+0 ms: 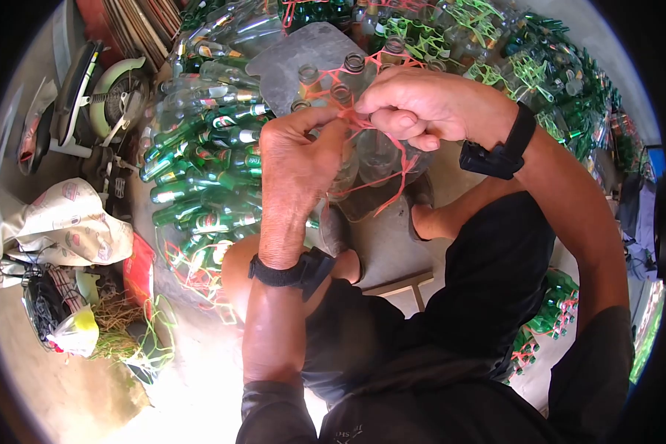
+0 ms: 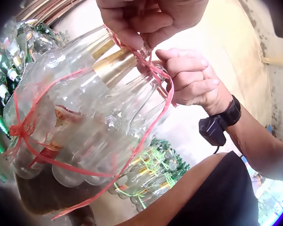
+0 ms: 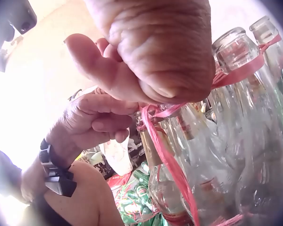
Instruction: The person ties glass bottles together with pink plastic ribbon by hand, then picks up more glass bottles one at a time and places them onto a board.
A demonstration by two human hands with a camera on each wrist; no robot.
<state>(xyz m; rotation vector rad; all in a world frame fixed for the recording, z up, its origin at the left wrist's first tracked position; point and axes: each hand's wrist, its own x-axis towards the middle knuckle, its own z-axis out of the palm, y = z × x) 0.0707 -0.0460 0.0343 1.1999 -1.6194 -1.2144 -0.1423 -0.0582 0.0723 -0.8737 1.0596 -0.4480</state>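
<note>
A bundle of clear glass bottles (image 1: 377, 157) stands upright between the person's feet, with pink-red plastic twine (image 3: 166, 157) looped around the necks. At the near side of the necks my left hand (image 1: 300, 163) pinches the twine between thumb and forefinger. My right hand (image 1: 433, 107) grips the twine just beside it, its fingers curled. The two hands almost meet over the bottle tops. In the left wrist view another twine band (image 2: 56, 165) circles the bottles lower down, knotted at one side, and a loose end trails below. Some bottle necks carry gold foil (image 2: 115, 66).
Many green bottles (image 1: 207, 177) lie stacked at the left. More bottles tied with green twine (image 1: 529, 74) stand at the back right. A grey flat slab (image 1: 303, 55) lies behind the bundle. Loose pink twine (image 1: 192, 274), a cloth bag (image 1: 70, 222) and a wheel (image 1: 118, 96) are at the left.
</note>
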